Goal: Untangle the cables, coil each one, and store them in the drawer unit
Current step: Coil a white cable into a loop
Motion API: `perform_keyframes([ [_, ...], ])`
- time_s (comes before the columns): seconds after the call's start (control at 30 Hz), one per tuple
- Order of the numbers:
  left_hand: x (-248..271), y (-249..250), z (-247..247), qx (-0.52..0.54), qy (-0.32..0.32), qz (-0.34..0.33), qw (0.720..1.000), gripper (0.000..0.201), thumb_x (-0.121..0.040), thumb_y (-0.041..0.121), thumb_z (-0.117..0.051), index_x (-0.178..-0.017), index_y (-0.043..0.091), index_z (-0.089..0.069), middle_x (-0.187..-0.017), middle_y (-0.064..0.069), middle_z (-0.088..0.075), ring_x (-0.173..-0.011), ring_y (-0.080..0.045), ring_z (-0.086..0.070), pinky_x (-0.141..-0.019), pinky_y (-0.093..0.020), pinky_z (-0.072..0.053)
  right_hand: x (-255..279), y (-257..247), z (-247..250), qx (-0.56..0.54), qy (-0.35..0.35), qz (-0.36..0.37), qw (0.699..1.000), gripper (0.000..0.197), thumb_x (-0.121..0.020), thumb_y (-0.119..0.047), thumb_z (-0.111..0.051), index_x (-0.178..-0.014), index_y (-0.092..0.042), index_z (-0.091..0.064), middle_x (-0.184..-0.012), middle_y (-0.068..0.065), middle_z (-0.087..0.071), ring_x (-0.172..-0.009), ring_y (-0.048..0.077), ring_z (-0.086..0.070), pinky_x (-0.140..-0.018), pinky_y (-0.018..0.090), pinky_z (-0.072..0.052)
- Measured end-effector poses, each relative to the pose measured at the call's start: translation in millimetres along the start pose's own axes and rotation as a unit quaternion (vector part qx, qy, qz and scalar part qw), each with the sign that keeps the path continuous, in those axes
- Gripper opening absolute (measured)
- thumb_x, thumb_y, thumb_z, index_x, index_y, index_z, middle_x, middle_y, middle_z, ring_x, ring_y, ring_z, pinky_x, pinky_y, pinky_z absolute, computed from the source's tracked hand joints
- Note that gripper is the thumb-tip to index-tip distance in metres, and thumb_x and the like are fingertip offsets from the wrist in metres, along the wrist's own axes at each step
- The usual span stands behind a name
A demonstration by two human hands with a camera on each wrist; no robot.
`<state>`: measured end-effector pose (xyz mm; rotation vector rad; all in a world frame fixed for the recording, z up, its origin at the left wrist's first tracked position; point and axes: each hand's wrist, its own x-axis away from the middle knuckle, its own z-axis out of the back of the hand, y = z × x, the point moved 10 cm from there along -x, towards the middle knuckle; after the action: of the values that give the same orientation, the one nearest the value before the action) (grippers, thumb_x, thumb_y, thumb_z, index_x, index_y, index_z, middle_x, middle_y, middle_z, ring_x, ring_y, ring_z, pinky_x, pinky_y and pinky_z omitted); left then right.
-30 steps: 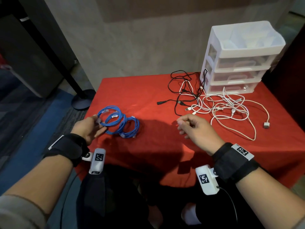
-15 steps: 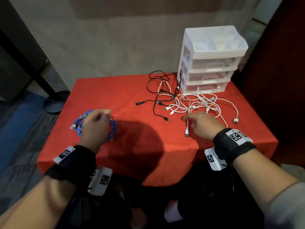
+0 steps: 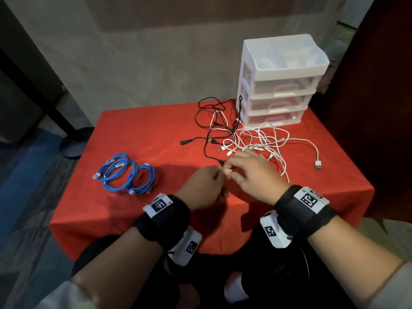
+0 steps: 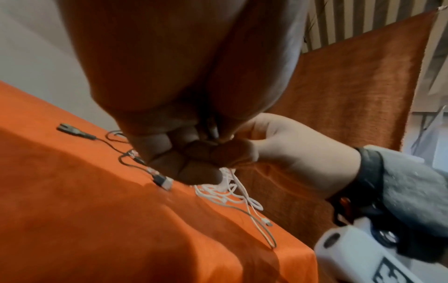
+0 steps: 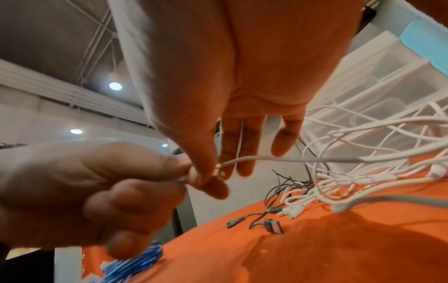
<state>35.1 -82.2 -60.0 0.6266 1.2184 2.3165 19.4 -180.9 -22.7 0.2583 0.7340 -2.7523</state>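
Both hands meet above the front middle of the red table (image 3: 138, 130). My right hand (image 3: 229, 169) pinches the end of a white cable (image 5: 290, 159) between thumb and forefinger, its other fingers straight. My left hand (image 3: 219, 175), fingers curled, pinches the same end right beside it. The cable runs back into the white tangle (image 3: 263, 139), which is mixed with black cables (image 3: 214, 123). Three coiled blue cables (image 3: 124, 172) lie at the front left, free of both hands. The white drawer unit (image 3: 278, 85) stands at the back right with its drawers pushed in.
A loose white USB plug (image 3: 318, 164) lies at the right of the tangle. A black plug (image 4: 162, 181) lies just below my left fingers. The table's front edge is close under both wrists. A dark stand base (image 3: 73, 141) sits on the floor to the left.
My left hand has let go of the blue coils and moved right to meet the right hand. The right hand has lifted a white cable end off the table.
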Motion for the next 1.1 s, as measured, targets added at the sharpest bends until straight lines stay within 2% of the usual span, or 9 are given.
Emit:
perform_keyframes([
  [0.13,11.7,7.4,32.3,-0.021,0.004,-0.013,1.0,0.034,-0.109,0.025,-0.04,-0.095,0.01,-0.067,-0.059,0.005,-0.063,-0.048,-0.008,-0.054,-0.056,-0.023,-0.047,0.5,9.8,-1.0,-0.047,-0.011,-0.022,0.999,0.006,-0.096,-0.029,-0.06,-0.1,-0.032,-0.058,-0.087,-0.016,-0.066,-0.084,0.015,-0.063,-0.084,0.042,-0.05],
  [0.3,32.3,-21.2,106.4,0.069,0.107,0.001,0.992,0.032,-0.11,0.016,-0.037,-0.097,0.006,-0.065,-0.07,0.003,-0.066,-0.062,-0.008,-0.06,-0.065,-0.022,-0.054,-0.3,43.1,16.4,-0.024,0.0,-0.059,0.998,0.004,-0.098,-0.03,-0.059,-0.094,-0.03,-0.06,-0.076,-0.013,-0.064,-0.074,0.017,-0.06,-0.075,0.044,-0.053],
  [0.43,49.7,-35.2,116.9,0.243,0.112,0.037,0.963,0.025,-0.109,0.014,-0.038,-0.097,0.008,-0.059,-0.077,-0.003,-0.068,-0.066,-0.013,-0.063,-0.071,-0.026,-0.057,-8.9,31.2,18.2,0.0,-0.018,-0.045,0.999,0.026,-0.094,-0.054,-0.051,-0.095,-0.031,-0.065,-0.082,-0.012,-0.069,-0.08,0.015,-0.064,-0.075,0.039,-0.053],
  [0.5,54.5,-32.8,102.7,0.32,0.082,0.068,0.941,0.023,-0.106,0.009,-0.038,-0.092,0.013,-0.056,-0.073,-0.005,-0.061,-0.06,-0.016,-0.056,-0.071,-0.034,-0.052,-14.8,17.9,23.1,0.012,0.002,-0.025,1.0,0.022,-0.097,-0.05,-0.053,-0.096,-0.033,-0.067,-0.085,-0.011,-0.07,-0.082,0.016,-0.065,-0.075,0.038,-0.053],
  [0.63,54.4,-12.6,80.6,0.383,0.06,0.058,0.92,0.024,-0.107,0.021,-0.035,-0.09,0.021,-0.052,-0.063,0.004,-0.034,-0.051,-0.009,-0.028,-0.055,-0.026,-0.039,-22.7,-23.6,6.9,0.044,-0.044,0.041,0.997,0.034,-0.097,-0.052,-0.043,-0.1,-0.031,-0.069,-0.096,-0.01,-0.071,-0.094,0.019,-0.066,-0.079,0.039,-0.054],
  [0.7,52.6,-4.0,83.5,0.383,0.11,0.036,0.916,0.026,-0.108,0.021,-0.037,-0.088,0.02,-0.052,-0.065,0.002,-0.044,-0.052,-0.01,-0.04,-0.055,-0.026,-0.047,-19.2,-49.3,-11.2,0.054,-0.091,0.091,0.99,0.036,-0.093,-0.048,-0.041,-0.102,-0.029,-0.07,-0.095,-0.008,-0.07,-0.096,0.022,-0.064,-0.081,0.042,-0.054],
  [0.83,48.4,1.8,86.9,0.299,0.174,-0.002,0.938,0.025,-0.109,0.02,-0.041,-0.093,0.012,-0.058,-0.1,-0.012,-0.072,-0.092,-0.025,-0.07,-0.089,-0.045,-0.059,-12.7,-88.0,-11.0,0.013,-0.099,0.163,0.982,0.015,-0.089,-0.027,-0.058,-0.094,-0.022,-0.07,-0.088,-0.004,-0.066,-0.089,0.02,-0.06,-0.079,0.036,-0.051],
  [0.97,51.5,6.8,76.4,0.141,0.132,-0.019,0.981,0.03,-0.103,0.034,-0.046,-0.085,0.01,-0.054,-0.074,-0.008,-0.061,-0.071,-0.021,-0.06,-0.081,-0.059,-0.053,-22.3,-95.6,11.6,-0.044,-0.086,0.149,0.984,0.01,-0.087,-0.026,-0.073,-0.093,-0.024,-0.065,-0.079,-0.013,-0.059,-0.073,0.006,-0.052,-0.069,0.025,-0.042],
  [1.1,54.7,9.4,71.8,0.145,0.093,-0.011,0.985,0.025,-0.11,0.023,-0.038,-0.1,0.003,-0.05,-0.1,-0.012,-0.074,-0.068,-0.032,-0.074,-0.071,-0.046,-0.058,-27.1,-73.5,23.0,-0.063,-0.104,0.069,0.99,0.033,-0.08,-0.049,-0.081,-0.092,-0.027,-0.059,-0.066,-0.007,-0.058,-0.06,0.01,-0.053,-0.059,0.029,-0.043],
])
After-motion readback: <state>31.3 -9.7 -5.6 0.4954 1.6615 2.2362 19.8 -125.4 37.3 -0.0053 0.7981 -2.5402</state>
